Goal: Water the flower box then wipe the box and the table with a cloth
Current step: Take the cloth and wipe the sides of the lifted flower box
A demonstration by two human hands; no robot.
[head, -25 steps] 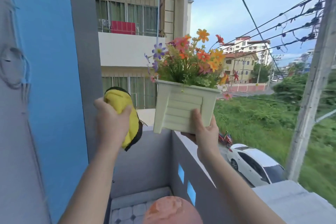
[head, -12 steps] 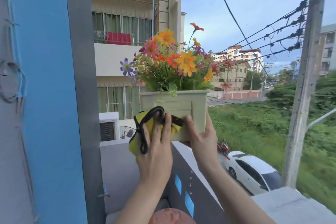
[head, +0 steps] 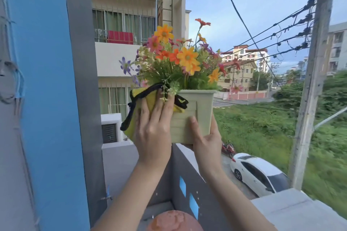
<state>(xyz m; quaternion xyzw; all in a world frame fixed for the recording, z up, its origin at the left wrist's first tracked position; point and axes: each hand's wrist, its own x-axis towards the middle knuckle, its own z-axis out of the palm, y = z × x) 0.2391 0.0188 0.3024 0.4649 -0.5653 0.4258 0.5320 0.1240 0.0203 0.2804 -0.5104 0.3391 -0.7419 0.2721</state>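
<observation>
The left hand point(head: 154, 137), fingers flat, pressed the cloth point(head: 146, 98) at nine o'clock on the flower box point(head: 203, 107); the right hand point(head: 208, 142) gripped its base, needing firmness.

The left hand point(head: 153, 127) presses a yellow cloth point(head: 148, 100) against the flower box point(head: 195, 116); the right hand point(head: 207, 138) grips its base.

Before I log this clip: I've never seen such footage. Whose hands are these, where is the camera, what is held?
There is no machine: these are a person's bare hands, filmed by one wide-angle camera worn on the head, looking out over a balcony wall. The right hand grips the cream flower box from below, thumb on its front, lifted in the air. The left hand presses a yellow, black-edged cloth flat against the box's front-left. No table shows.
</observation>
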